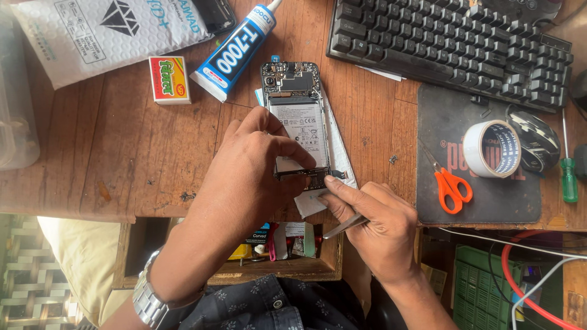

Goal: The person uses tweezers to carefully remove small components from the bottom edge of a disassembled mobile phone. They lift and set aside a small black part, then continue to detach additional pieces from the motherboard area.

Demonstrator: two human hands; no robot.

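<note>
An opened smartphone (295,113) lies face down on the wooden desk (110,146), its battery and circuit board exposed, on top of a white sheet. My left hand (247,168) rests over the phone's lower left part, fingers pressing on the battery's bottom edge. My right hand (373,220) grips metal tweezers (345,226), whose tips reach the phone's lower right corner near a small board.
A blue-and-white glue tube (235,49), a small matchbox (169,79) and a padded envelope (104,30) lie at the back left. A keyboard (452,49), tape roll (491,148), orange scissors (451,188), mouse (539,140) and green screwdriver (569,177) sit right. An open drawer (275,244) is below.
</note>
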